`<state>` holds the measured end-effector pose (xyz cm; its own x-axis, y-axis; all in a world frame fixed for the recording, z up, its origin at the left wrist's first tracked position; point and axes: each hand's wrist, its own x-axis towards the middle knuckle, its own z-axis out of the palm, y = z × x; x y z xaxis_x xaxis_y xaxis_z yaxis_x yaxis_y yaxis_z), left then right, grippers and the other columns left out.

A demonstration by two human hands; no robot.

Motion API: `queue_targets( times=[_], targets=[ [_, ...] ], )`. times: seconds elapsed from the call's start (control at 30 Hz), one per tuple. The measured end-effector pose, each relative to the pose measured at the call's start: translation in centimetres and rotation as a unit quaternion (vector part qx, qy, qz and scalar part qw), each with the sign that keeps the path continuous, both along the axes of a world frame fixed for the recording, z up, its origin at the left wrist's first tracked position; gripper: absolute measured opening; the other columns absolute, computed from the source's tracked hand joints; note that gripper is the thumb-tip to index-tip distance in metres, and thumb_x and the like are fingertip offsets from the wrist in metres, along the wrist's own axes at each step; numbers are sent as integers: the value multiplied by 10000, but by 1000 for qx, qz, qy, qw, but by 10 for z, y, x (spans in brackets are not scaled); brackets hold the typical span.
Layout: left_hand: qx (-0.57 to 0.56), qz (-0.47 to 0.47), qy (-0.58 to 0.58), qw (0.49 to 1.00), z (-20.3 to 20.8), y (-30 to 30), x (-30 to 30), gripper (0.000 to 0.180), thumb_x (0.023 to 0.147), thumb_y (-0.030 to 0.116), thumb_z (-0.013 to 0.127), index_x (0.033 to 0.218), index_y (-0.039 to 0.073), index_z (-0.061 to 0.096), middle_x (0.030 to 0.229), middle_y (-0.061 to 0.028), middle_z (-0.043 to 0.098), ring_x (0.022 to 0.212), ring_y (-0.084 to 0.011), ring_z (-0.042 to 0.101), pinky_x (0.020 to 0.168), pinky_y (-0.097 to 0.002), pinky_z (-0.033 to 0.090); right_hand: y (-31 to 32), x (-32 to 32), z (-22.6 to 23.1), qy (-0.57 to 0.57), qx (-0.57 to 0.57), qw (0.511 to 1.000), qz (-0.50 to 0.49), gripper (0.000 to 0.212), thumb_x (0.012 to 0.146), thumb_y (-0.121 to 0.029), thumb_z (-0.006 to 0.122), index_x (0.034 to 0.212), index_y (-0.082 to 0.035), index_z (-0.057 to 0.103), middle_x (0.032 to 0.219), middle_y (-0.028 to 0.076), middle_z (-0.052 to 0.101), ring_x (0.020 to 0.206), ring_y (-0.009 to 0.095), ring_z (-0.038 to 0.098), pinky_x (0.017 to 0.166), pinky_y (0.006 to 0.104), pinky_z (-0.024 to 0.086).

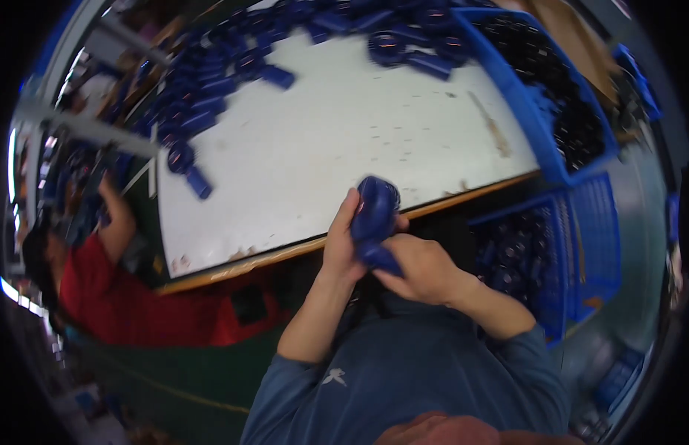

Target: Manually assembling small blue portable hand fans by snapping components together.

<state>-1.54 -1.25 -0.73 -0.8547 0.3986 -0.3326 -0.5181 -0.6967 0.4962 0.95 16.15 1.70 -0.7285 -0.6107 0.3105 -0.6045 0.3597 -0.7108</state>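
Holding, both hands: clasping one dark-blue handheld fan (376, 211) over the near edge of the white tabletop (307, 141), close in front of the torso; round head pointing away, handle toward the belly.
Fan slip: could slide out of the grasp; likely cause, a smooth, glossy-looking shell with too little thumb pressure from the left.
Fan twist: could spin inside the left palm; likely cause, a turn or pull at the handle stronger than the hold on the head.
Drop zone: could fall into the dark gap between tabletop and body, with nothing visible underneath to catch it.
Table edge: could knock or scuff the head against the wooden trim (248, 265); likely cause, holding so near and so low.
Blue crate (561, 259): could catch the right elbow on a backward swing; sitting just beside that arm.
Left hand (338, 241): cupped around the head from the left, thumb laid along the side, fingers wrapped underneath; forearm rising steeply from the lower edge, wrist roughly straight.
Right hand (426, 268): curled around the handle area, knuckles up, thumb near the handle end; exact finger contact hidden, cannot tell. Forearm slanting in from the lower right, elbow bent and flared outward.
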Motion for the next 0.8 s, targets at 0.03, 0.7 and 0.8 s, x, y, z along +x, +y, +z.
queue_targets(
  times=[0.03,0.7,0.8],
  targets=[
    [80,2,-15,997,-3,9,4,727,979,612,342,1283,-26,515,1051,-217,662,1043,-366,634,981,-501,483,1,-4,13,3,39,999,3,442,828,-248,719,1134,10,531,918,200,630,811,374,651,683,416,538],
    [-67,2,158,985,20,-17,32,277,822,-2,696,1071,-33,580,897,-163,626,773,-217,656,586,-301,584,326,-260,-2,101,437,799,-401,196,874,-70,486,971,-37,653,983,281,641,934,453,623,787,523,507],
    [-89,13,147,985,24,-18,34,311,835,-12,677,1125,-35,566,901,-154,637,736,-205,662,585,-281,573,326,-274,3,75,314,869,-375,114,867,-56,516,909,-12,612,890,270,638,910,450,614,767,506,468]
  ],
)
